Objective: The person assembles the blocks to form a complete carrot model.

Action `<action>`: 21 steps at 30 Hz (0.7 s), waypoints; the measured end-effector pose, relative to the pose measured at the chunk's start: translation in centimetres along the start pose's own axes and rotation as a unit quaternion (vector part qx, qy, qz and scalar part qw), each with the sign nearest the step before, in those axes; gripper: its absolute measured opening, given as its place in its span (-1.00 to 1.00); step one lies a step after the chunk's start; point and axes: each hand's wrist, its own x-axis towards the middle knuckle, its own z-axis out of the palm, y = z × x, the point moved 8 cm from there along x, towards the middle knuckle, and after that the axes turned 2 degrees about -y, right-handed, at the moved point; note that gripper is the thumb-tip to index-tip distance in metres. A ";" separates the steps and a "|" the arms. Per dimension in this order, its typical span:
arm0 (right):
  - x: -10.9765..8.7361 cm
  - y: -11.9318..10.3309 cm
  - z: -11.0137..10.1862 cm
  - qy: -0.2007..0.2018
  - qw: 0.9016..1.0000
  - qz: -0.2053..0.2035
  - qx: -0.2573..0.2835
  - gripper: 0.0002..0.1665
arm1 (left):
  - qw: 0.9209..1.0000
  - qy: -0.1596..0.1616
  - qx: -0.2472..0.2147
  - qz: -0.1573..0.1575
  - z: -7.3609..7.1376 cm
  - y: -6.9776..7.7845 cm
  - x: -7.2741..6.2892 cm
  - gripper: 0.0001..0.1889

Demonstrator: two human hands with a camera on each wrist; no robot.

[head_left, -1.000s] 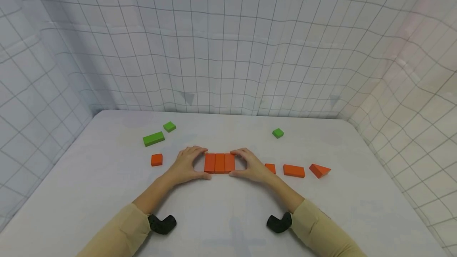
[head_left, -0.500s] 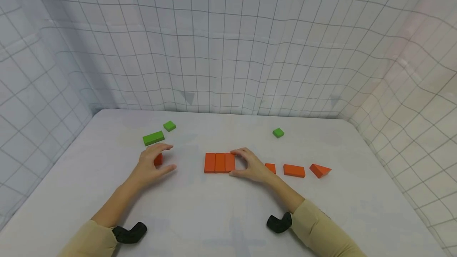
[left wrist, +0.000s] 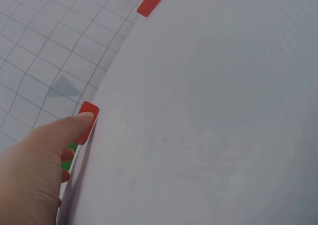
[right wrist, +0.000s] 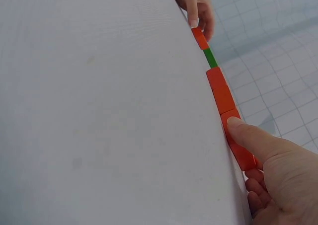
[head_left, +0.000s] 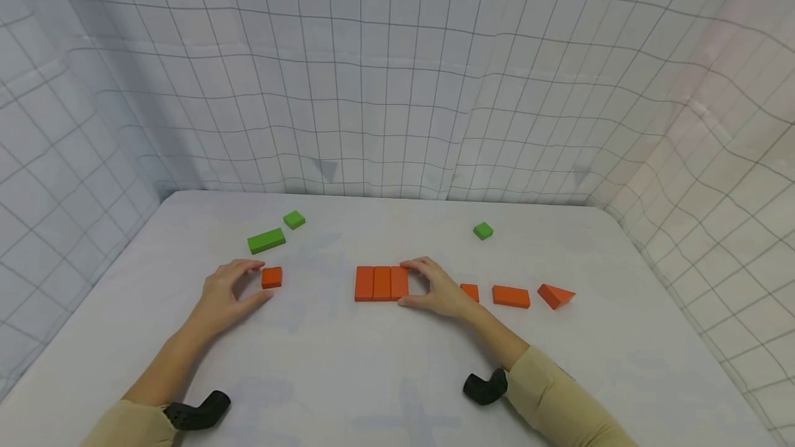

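Note:
On the left of the white table, my left hand (head_left: 223,299) curves about a small orange block (head_left: 272,277). Its fingertips are right at the far side and its thumb lies close to the near side. The thumb overlaps that block in the left wrist view. My right hand (head_left: 437,290) pinches the rightmost orange block (head_left: 399,283) of a flat row of three, fingers at the far end and thumb at the near end. The middle orange block (head_left: 381,284) and the left orange block (head_left: 364,284) lie side by side with it.
Behind my left hand lie a long green block (head_left: 266,241) and a small green block (head_left: 295,219). Another green block (head_left: 483,230) is back right. Beyond my right wrist are an orange block (head_left: 511,296), an orange wedge (head_left: 555,296) and a partly hidden orange block (head_left: 470,292).
My left hand has left the row of three and moved left, passing over the small orange block to its left side. My right hand and the row have stayed in place.

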 end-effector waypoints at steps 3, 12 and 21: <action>0.0 -0.1 0.0 0.000 1.000 -0.003 0.002 -0.27 | 1.000 -0.001 0.014 0.011 0.0 0.0 0.0 -0.51; 0.0 0.2 0.0 -0.004 1.000 0.009 0.001 -0.27 | 0.999 0.006 0.039 0.028 0.0 0.3 0.3 -0.59; 0.0 0.1 0.0 -0.005 1.000 0.007 0.002 -0.27 | 0.998 0.012 0.010 0.061 0.9 1.6 0.3 -0.61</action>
